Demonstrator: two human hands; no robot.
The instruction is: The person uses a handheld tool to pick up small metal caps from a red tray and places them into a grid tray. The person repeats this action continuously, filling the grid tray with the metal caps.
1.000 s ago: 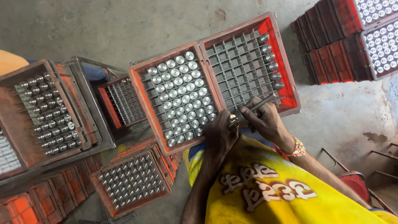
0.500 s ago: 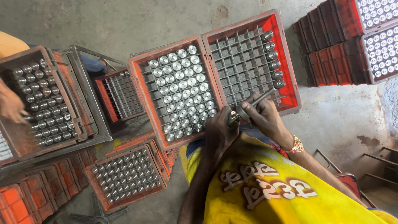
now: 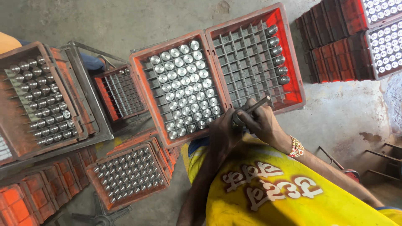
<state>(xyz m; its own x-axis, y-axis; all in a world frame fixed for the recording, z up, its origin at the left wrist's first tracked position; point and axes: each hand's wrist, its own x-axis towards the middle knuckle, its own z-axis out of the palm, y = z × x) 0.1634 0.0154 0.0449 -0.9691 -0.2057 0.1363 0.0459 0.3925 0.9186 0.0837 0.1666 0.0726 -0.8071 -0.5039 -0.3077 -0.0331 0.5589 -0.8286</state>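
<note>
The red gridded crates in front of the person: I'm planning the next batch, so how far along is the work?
Done: the near-right red gridded crate has one column of round metal pieces along its far edge. In hand: the right hand and left hand together grip a slim metal tool over one piece. Left: the neighbouring red crate is full of pieces, and most right-crate cells are empty.

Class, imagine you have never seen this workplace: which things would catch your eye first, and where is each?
Dead centre, a red crate packed with shiny metal caps draws the eye. Beside it on the right, a second crate shows a nearly bare grid, with one column of caps along its far right side. Just below, both hands, left and right, meet over a metal rod, above a bright yellow shirt.
</note>
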